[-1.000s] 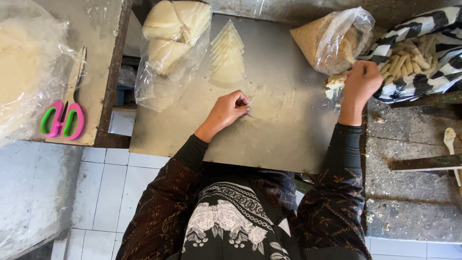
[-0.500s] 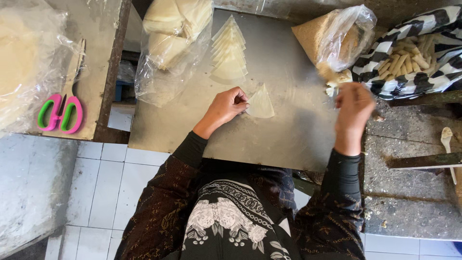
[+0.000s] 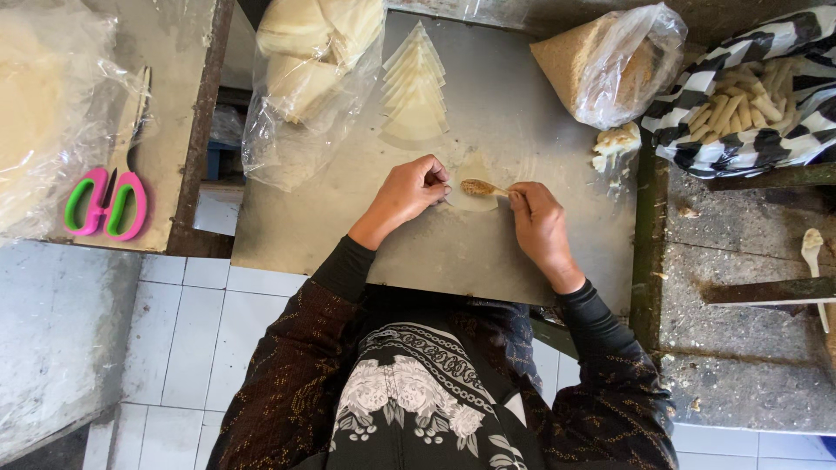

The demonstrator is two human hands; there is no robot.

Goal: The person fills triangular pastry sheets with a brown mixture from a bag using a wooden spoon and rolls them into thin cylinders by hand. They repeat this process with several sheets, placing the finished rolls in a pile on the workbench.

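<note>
Wrapper (image 3: 475, 202): pale, thin triangular sheet lying flat on the metal table (image 3: 540, 139), between the two hands, near the table's middle
Filling (image 3: 477, 186): small brown crumb-coated stick now lying across the wrapper; a second ago the wrapper was bare, so the filling has just been brought over and set down
Right hand (image 3: 540, 228): has come back from the right-hand side of the table, where it was reaching a second ago; fingertips now pinch the right end of the filling, palm down on the table
Left hand (image 3: 409, 191): stayed in place, fingers curled and pressed on the wrapper's left edge, holding it flat
Meaning: wrapper is loaded and pinned, so it looks ready for folding or rolling around the filling
Stack (image 3: 416, 87): more triangular wrappers fanned out just beyond the hands, apart from the one in use
Crumb bag (image 3: 610, 61): clear plastic bag of brown crumbs at the table's far right corner
Sticks (image 3: 740, 109): pale uncoated pieces heaped on a black-and-white striped cloth to the right
Dough bag (image 3: 305, 78): clear bag of pale rounded pieces at the far left of the table
Scissors (image 3: 106, 202): pink and green handles, on the separate left table, well apart
</note>
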